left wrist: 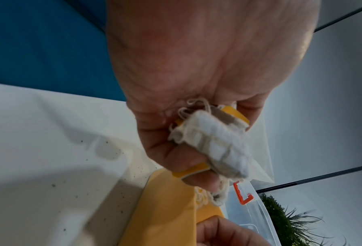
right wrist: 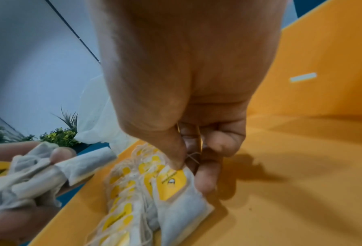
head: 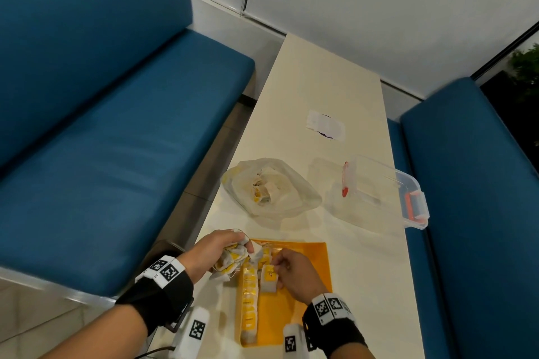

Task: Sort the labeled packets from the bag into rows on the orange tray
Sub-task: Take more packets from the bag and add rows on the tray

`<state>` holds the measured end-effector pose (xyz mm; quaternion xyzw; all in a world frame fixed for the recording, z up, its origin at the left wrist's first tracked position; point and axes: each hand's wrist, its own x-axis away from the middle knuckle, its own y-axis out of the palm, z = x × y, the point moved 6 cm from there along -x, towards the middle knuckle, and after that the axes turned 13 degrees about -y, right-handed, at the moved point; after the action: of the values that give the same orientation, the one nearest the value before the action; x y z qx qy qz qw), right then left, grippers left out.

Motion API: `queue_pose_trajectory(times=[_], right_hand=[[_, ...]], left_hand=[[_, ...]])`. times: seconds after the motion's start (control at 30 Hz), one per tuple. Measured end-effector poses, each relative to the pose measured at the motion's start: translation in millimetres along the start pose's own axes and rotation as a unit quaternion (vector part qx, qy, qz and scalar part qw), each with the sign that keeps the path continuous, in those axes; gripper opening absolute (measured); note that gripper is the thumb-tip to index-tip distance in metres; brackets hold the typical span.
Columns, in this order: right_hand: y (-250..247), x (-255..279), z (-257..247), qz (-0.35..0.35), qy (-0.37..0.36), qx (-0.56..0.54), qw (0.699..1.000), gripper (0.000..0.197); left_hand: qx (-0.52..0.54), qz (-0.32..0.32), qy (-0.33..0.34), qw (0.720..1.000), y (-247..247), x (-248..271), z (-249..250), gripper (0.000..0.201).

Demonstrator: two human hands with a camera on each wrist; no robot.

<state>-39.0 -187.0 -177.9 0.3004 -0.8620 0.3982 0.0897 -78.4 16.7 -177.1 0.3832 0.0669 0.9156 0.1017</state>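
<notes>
R hand [head: 294,271] pinches one packet [head: 269,278] at its top end, long axis parallel w/ the finished row [head: 250,300] just to its left on the orange tray [head: 309,271], while L hand [head: 217,251] grips a bunch of packets [head: 233,259] over the tray's near-left corner.

Print on yellow packet tags [right wrist: 171,180] too blurred to read. Packet count in left hand's bunch [head: 233,255] unclear, fingers covering. Contents of plastic bag [head: 269,186] beyond orange tray [head: 309,277] indistinct. Row [head: 249,303] on tray: far end hidden by bunch.
</notes>
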Motion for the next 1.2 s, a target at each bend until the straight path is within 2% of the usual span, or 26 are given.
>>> queue_pose_trajectory(times=[0.47, 0.53, 0.6, 0.67, 0.73, 0.83, 0.97, 1.2], right_hand=[[13.1, -2.4, -9.7, 0.065, 0.104, -0.092, 0.988, 0.014], [1.5, 1.0, -17.3, 0.080, 0.083, -0.028, 0.993, 0.009], [-17.7, 7.3, -31.9, 0.114, 0.022, 0.081, 0.990, 0.018], [-30.9, 19.3, -56.6, 0.156, -0.075, 0.073, 0.982, 0.020], [-32.7, 29.3, -75.9, 0.156, -0.133, 0.000, 0.979, 0.019], [-27.2, 33.2, -83.5, 0.123, -0.128, -0.079, 0.981, 0.021], [-27.7, 31.5, -79.0, 0.151, -0.119, -0.134, 0.972, 0.023], [-25.7, 34.9, -69.4, 0.163, -0.067, -0.199, 0.964, 0.007]], left_hand=[[0.028, -0.004, -0.019, 0.999, 3.4, 10.5, 0.5, 0.045], [0.030, 0.001, -0.022, 0.999, 2.9, 12.8, 1.4, 0.045], [0.040, -0.001, -0.022, 0.999, 3.8, 15.1, 3.0, 0.043], [0.048, 0.000, -0.014, 0.999, 6.4, 17.8, 7.3, 0.042], [0.048, -0.003, 0.005, 0.999, 10.5, 20.8, 14.2, 0.040], [0.042, -0.013, 0.047, 0.998, 18.5, 23.4, 24.1, 0.037], [0.059, -0.025, 0.080, 0.995, 26.6, 29.2, 29.0, 0.036], [0.115, -0.063, 0.055, 0.990, 30.1, 31.4, 22.8, 0.037]])
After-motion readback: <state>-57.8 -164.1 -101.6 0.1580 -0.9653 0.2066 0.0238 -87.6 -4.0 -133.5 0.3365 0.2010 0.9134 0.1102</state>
